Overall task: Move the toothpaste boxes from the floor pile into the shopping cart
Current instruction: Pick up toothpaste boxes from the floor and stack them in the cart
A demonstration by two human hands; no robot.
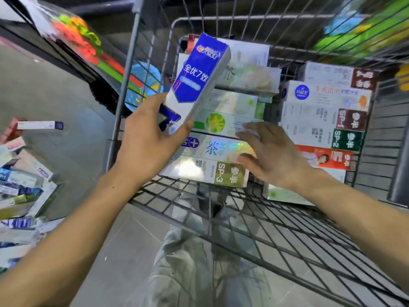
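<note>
My left hand [145,138] grips the lower end of a blue and white toothpaste box [197,78], held tilted over the wire shopping cart [254,220]. My right hand [272,154] is open with spread fingers, just above a stack of toothpaste boxes [223,127] lying flat in the cart's middle. A second stack of boxes [325,116] stands against the cart's right side. The floor pile of toothpaste boxes [22,187] lies at the left edge of the view.
The cart's near left upright post [124,89] stands just left of my left hand. Colourful packaged goods [77,38] hang on a shelf at upper left. Grey floor [55,96] lies between cart and pile. My legs [199,251] show through the cart's mesh.
</note>
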